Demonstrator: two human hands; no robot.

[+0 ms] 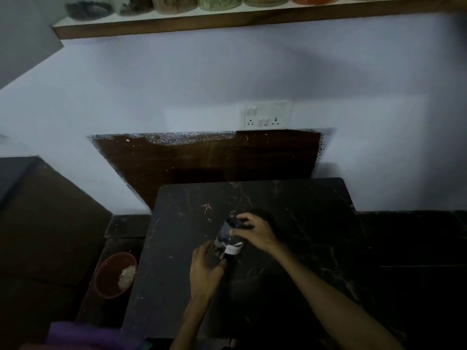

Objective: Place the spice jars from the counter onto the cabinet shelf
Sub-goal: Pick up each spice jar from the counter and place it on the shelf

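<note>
**Jar in two hands, lift to shelf pending**

Jar (228, 239): one small dark container with a pale label, tilted, its dark upper end toward the wall; held low over the black marbled tabletop (290, 223). Whether its base touches the stone cannot be told.

Right hand (255, 233): fingers (243, 218) curled over the jar's upper end, thumb on the near side; closed on the jar.

Left hand (204, 267): fingers wrapped toward the jar's lower end, apparently supporting it; contact is likely, but the exact grip is lost in the gloom.

Shelf (227, 20): wood-edged board, high above and well apart from the fingers, carrying a row of jars (217, 2) with brown, green and orange contents.

Handling note: the jar should be brought upright before the lift, with one hand settling on the body rather than the cap alone, since a cap hold might slip or loosen. The row overhead looks crowded; a gap should be chosen first and the jar set down base-first without nudging its neighbours.

Hidden or unclear:
- label text, illegible
- jar contents and cap type, too dark
- shelf jars, cut off by the top edge
- free space on the shelf, not shown
- red bowl (115, 274), left of the fingers on a lower ledge, holding something pale and unidentified
- purple cloth (83, 337), lower left, partly cropped
</note>
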